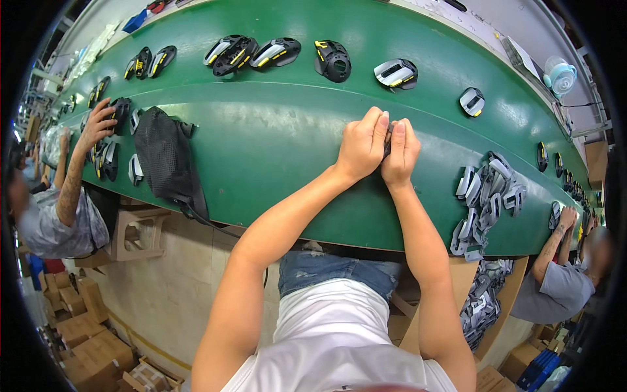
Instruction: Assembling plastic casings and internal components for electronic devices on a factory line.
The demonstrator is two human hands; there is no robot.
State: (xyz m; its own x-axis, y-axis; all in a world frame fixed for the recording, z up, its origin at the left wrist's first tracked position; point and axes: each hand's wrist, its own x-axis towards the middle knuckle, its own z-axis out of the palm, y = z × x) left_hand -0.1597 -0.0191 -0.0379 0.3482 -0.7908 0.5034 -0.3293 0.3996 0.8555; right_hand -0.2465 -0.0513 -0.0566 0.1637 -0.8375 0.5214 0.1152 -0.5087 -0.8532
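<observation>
Above the green workbench (281,150), my left hand (359,147) and my right hand (401,153) are pressed close together, fingers closed. Between them they grip a small dark plastic part (388,145), mostly hidden by my fingers, so its exact kind cannot be told. To the right of my hands lies a heap of grey plastic shell pieces (488,202). Along the far strip stand black and grey shells with yellow strips, resembling computer-mouse housings; a grey-topped one (396,73) and a black one with a round hole (333,61) are the nearest.
A black mesh bag (162,153) lies on the bench to the left. Below the right edge, a cardboard box (462,285) holds many grey pieces. One co-worker's hand (98,124) touches a dark shell at left; another person (555,287) sits at right. A light-blue fan (560,77) stands far right.
</observation>
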